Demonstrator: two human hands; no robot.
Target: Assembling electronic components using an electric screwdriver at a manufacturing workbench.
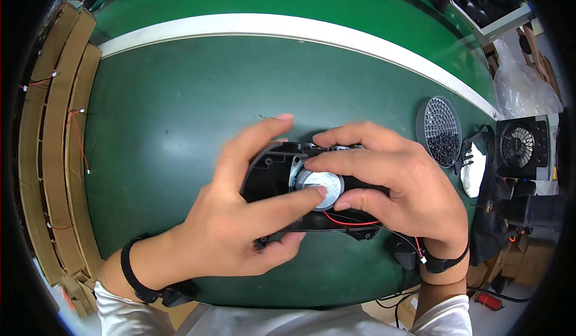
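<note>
A black plastic housing (268,174), open side up, is between my hands over the green table. In it sits a small round speaker (329,183) with a silver back. My left hand (231,225) grips the housing's left end, one finger pressed on the silver back. Around the speaker's right side my right hand (405,177) is closed, fingers above it and thumb below. A red wire (351,222) and a dark wire run from the speaker to a white plug (423,260) by my right wrist. Part of the housing is hidden under my right hand.
Cardboard trays (63,144) with red-wired parts line the left edge. At the right stand a round grey dish (441,126) of small black screws, a black fan (519,146) and a black electric screwdriver (531,212). A white rail (258,24) crosses the far side.
</note>
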